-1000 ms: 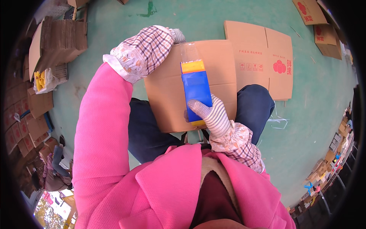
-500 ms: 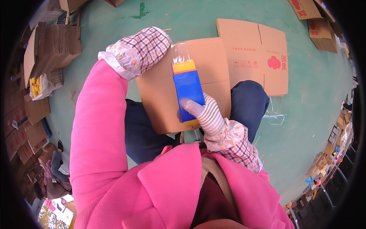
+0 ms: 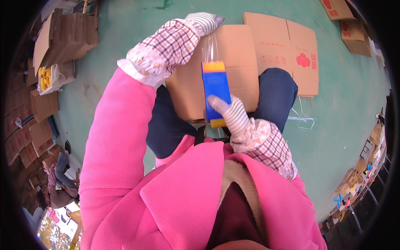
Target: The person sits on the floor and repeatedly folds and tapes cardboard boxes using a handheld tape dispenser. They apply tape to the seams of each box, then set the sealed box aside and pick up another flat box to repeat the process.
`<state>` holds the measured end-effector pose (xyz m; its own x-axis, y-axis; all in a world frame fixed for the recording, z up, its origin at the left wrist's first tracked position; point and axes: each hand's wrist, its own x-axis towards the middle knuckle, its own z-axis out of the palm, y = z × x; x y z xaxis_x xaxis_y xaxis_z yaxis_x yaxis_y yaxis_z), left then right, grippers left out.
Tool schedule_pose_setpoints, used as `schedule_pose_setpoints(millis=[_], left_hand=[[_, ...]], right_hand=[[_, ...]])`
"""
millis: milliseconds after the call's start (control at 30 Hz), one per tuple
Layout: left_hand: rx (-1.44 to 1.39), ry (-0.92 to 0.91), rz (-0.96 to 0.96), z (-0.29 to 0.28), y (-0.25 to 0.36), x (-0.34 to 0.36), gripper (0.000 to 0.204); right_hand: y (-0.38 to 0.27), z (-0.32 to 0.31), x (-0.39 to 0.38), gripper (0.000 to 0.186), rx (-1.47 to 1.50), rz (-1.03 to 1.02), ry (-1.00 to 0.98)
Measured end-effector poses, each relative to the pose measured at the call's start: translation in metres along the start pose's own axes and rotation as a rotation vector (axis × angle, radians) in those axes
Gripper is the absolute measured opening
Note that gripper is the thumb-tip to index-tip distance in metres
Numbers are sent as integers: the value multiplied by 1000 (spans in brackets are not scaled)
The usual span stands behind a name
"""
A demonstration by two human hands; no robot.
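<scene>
A brown cardboard box point(image 3: 241, 62) sits between my knees. My right hand point(image 3: 233, 113), in a striped glove, is closed around a blue tape dispenser point(image 3: 217, 89) with an orange front edge, its thumb lying across the blue body. From the dispenser a strip of clear tape point(image 3: 211, 48) stretches over the box top toward the far edge. There my left hand point(image 3: 205, 23), also gloved, lies at the tape's far end with its fingers extended together to the right. The undersides of its fingers are hidden.
A flattened printed carton point(image 3: 273, 46) lies on the green floor point(image 3: 333, 104) beyond my right knee. Stacked flat cardboard point(image 3: 68, 37) and a bag of yellow things point(image 3: 46, 78) stand at left. More boxes point(image 3: 354, 35) are at far right; loose straps point(image 3: 306, 118) lie nearby.
My left hand has moved right to the box's far edge, and its glove now shows. The tape strip looks longer between it and the dispenser. My right hand keeps its hold.
</scene>
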<state>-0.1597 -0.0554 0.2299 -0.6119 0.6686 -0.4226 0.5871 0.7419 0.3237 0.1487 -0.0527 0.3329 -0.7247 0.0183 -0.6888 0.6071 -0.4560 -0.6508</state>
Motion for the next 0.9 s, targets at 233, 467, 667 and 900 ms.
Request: schedule_pose_setpoints(millis=[233,467,667,900], left_hand=[[363,893,346,34,12,-47,45],[312,703,419,104,42,-154,55],[276,616,572,116,41,-183,54],[151,191,469,83,21,-260,87]], right_hand=[[79,-20,-50,41,39,38,25],[100,-37,-54,42,75,9,-29],[126,-56,-40,44,-115,-93,-2],[138,-63,-31,41,-88,-79,8]])
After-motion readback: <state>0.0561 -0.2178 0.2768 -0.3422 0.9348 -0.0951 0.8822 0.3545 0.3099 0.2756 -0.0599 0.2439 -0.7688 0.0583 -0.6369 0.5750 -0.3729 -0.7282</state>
